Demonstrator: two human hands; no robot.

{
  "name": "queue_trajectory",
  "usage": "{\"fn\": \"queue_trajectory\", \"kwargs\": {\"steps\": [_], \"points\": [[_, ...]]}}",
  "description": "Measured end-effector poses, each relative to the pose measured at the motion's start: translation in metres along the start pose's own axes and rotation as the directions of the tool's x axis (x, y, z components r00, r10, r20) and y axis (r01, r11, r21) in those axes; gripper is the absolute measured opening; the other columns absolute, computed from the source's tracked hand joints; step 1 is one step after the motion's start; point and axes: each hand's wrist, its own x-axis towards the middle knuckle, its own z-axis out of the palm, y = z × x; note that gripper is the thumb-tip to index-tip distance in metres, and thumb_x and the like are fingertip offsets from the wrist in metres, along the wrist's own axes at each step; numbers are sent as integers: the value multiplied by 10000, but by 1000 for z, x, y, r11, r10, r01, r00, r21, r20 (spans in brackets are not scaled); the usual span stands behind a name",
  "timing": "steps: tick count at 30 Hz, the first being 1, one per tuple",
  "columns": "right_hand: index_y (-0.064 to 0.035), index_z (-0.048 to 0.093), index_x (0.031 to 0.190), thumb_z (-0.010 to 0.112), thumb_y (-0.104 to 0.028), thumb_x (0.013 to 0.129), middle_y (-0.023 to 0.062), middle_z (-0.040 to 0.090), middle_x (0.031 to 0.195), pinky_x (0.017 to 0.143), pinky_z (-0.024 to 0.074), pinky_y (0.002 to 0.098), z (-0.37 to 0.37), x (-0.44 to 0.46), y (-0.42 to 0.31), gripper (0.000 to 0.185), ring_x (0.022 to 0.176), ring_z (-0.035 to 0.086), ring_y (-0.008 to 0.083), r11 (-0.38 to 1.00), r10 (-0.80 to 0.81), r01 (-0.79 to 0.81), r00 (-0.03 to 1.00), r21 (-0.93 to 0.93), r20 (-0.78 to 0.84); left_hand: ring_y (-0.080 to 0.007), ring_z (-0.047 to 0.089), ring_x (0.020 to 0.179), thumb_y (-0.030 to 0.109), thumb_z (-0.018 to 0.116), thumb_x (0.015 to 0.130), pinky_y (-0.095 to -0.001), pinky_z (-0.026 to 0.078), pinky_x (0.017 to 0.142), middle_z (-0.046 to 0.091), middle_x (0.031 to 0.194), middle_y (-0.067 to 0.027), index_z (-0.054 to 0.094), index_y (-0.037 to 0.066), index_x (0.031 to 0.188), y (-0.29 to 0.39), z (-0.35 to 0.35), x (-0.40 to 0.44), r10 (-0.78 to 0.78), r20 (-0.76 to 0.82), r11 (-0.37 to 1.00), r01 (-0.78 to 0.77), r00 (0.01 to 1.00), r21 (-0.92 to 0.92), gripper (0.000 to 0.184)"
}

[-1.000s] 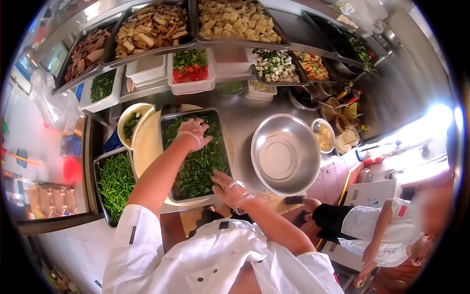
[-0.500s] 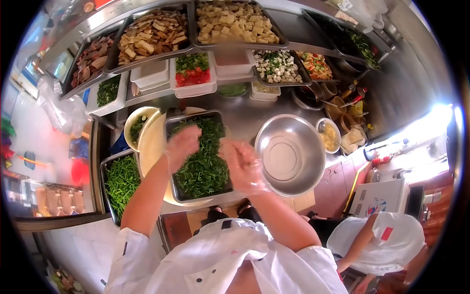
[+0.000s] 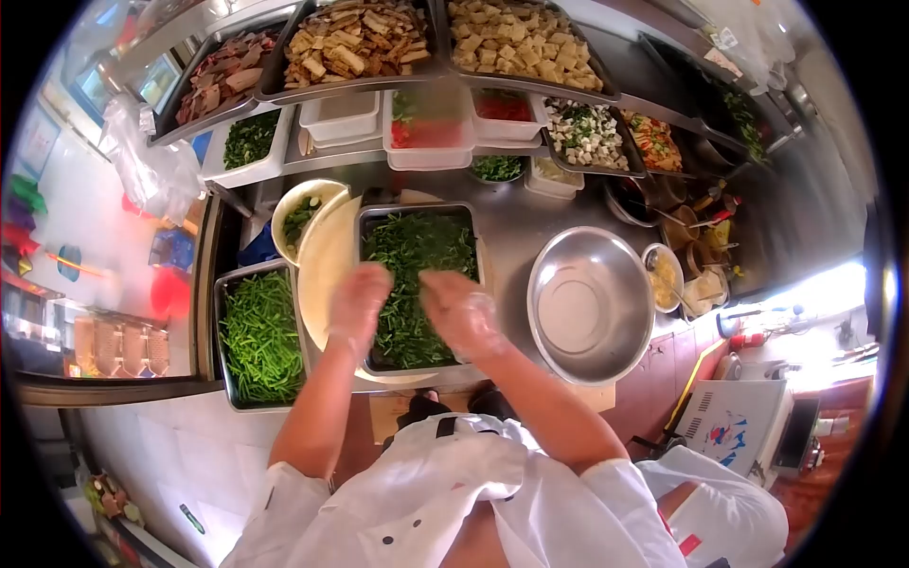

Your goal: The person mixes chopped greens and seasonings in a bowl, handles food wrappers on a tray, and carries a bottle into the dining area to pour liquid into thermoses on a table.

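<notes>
A metal tray of chopped dark greens (image 3: 423, 248) lies before me on the steel counter. Over its left edge is my left hand (image 3: 362, 301), in a clear plastic glove and blurred by motion. My right hand (image 3: 461, 314), gloved too, hovers over the right part of the same tray, its fingers turned toward the left hand. Motion blur hides whether either hand holds anything. Under the tray's left side shows a round pale board (image 3: 322, 275). A large steel bowl (image 3: 582, 308), with nothing in it, stands to the right of the tray.
A tray of green stalks (image 3: 260, 336) and a pale bowl (image 3: 303, 216) are at left. Food trays (image 3: 355, 43) line the shelf above, with white tubs (image 3: 431, 142) below. Small bowls (image 3: 663, 275) stand at right. A person in white (image 3: 720, 511) is at lower right.
My hands first rested on the greens, then lifted and came closer together above the tray. The whole view has shifted, and the person in white has moved lower in view.
</notes>
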Motion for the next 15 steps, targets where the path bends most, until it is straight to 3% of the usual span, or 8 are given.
{"fn": "queue_trajectory", "kwargs": {"steps": [1,2,3,5,7,11,14,15], "points": [[-18,591,1406,685,-190,927,223,461,1542,1180,382,403,16,-2,12,517,1427,448,359,938,-44,80,993,-336,114,-150,637,969,116,724,957,-280,526,859,682,1087,-69,626,25,1314,-10,7,9,-78,102,990,65,992,129,381],[0,535,1466,667,-291,921,219,333,1641,1269,233,430,19,2,20,631,1540,254,382,990,48,-27,987,-140,152,-168,651,1095,22,726,933,-305,530,966,702,1184,-106,611,25,1356,-27,5,11,5,123,993,-20,992,121,438],[-4,532,1470,674,-289,917,216,338,1638,1268,237,422,10,11,20,638,1538,259,378,992,32,-18,993,-121,113,-162,661,1122,2,720,935,-322,529,1007,717,1181,-106,635,32,1318,-20,6,11,-13,117,1000,13,993,-2,394],[-10,525,1478,688,-286,909,212,349,1633,1266,245,407,2,2,12,653,1536,270,370,998,27,-22,997,-58,78,-138,672,1020,54,752,927,-309,547,939,722,1091,-65,663,35,1260,-18,9,2,-5,98,998,-1,995,58,345],[-14,530,1477,706,-306,885,210,354,1632,1267,243,406,-3,7,11,683,1533,287,360,994,35,-26,995,-102,91,-108,648,902,97,793,904,-285,547,844,700,985,-17,681,51,1193,-8,23,-6,143,228,875,-231,963,425,313],[-15,525,1484,691,-354,888,217,335,1642,1276,221,396,-2,-3,9,705,1548,265,347,991,52,-36,991,-132,124,-131,591,811,145,848,844,-304,520,748,634,907,-23,658,78,1096,-10,51,-8,375,384,761,-517,844,391,323],[1,515,1486,686,-402,885,226,310,1652,1281,205,399,-4,-7,4,743,1555,244,351,993,61,-52,995,-105,84,-174,589,803,130,840,827,-317,514,716,615,894,-65,620,71,1054,-38,42,20,375,238,592,-429,896,682,321],[3,512,1487,683,-416,887,227,304,1655,1281,201,399,-6,-12,3,752,1555,242,354,993,77,-68,993,-93,95,-207,579,760,130,837,813,-327,507,677,610,873,-81,586,62,1002,-38,40,28,478,150,600,-447,865,664,321]]}}
